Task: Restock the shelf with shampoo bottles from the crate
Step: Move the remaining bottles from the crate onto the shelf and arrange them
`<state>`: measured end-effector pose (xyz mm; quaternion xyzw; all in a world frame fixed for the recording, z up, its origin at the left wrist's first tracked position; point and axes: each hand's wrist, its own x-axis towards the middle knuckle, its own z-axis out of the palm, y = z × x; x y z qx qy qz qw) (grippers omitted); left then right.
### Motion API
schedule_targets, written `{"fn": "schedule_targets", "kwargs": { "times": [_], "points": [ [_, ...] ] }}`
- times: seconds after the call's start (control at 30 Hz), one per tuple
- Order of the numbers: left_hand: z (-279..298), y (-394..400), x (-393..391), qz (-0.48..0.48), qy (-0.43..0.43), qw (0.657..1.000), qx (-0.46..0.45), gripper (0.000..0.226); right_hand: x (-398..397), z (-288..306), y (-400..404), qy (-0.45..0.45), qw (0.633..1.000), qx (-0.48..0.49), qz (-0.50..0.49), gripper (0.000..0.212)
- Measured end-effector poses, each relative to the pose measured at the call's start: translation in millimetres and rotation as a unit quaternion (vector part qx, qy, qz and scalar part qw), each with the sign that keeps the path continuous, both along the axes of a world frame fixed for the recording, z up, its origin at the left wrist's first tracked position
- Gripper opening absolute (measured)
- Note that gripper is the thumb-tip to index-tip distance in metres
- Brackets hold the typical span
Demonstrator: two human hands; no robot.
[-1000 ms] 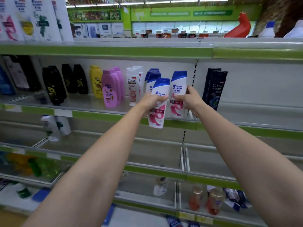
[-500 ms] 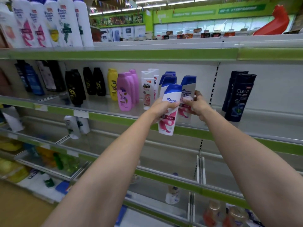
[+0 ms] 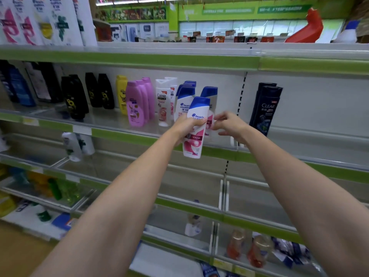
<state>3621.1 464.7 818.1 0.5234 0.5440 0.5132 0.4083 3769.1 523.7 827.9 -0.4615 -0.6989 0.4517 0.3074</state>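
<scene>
Placing step: left hand (image 3: 186, 126) fingers clamped on bottle (image 3: 196, 126), right hand (image 3: 229, 125) fingers apart, empty. Next: seat bottle on shelf (image 3: 119, 134).

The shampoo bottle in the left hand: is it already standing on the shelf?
No. The left hand holds the shampoo bottle roughly upright, its base hanging below the shelf edge.

Bright, even store light fell from ceiling strip lamps (image 3: 143, 0), leaving only soft shadows under the shelf (image 3: 123, 58) edges. Wide-angle distortion bowed the shelving, and bottles at the left and lower edges were blurred.
</scene>
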Motion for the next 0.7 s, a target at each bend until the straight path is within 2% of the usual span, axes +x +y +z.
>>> {"fn": "schedule_targets", "kwargs": {
  "times": [0.07,0.13,0.23,0.37,0.43,0.63,0.7],
  "points": [
    [0.7,-2.6,12.4,0.004,-0.012,1.000,0.002,0.024,10.0,1.9,-14.4,-0.021,0.998,-0.027,0.056,0.031],
    [1.4,-4.3,25.9,0.008,-0.021,1.000,0.009,0.029,15.9,-0.1,-26.2,-0.033,0.993,-0.050,0.099,0.033],
    [5.1,-7.0,46.4,-0.004,-0.032,0.999,0.018,0.023,23.0,-8.1,-37.0,-0.051,0.992,-0.024,0.115,0.031],
    [6.6,-8.1,57.2,0.010,0.007,1.000,0.020,0.032,36.2,-12.2,-36.6,-0.057,0.997,0.034,0.044,0.028],
    [8.6,-10.6,53.1,0.020,0.058,0.998,0.019,0.021,40.2,-13.0,-33.7,-0.037,0.999,0.038,0.006,0.037],
    [-0.2,-7.5,42.9,0.063,0.188,0.979,0.036,0.018,31.1,-8.6,-12.0,0.026,0.997,0.041,-0.068,0.045],
    [-1.8,-1.7,42.8,0.059,0.218,0.973,0.038,0.014,25.6,-5.6,1.2,0.022,0.995,0.058,-0.079,0.046]
  ]
}}
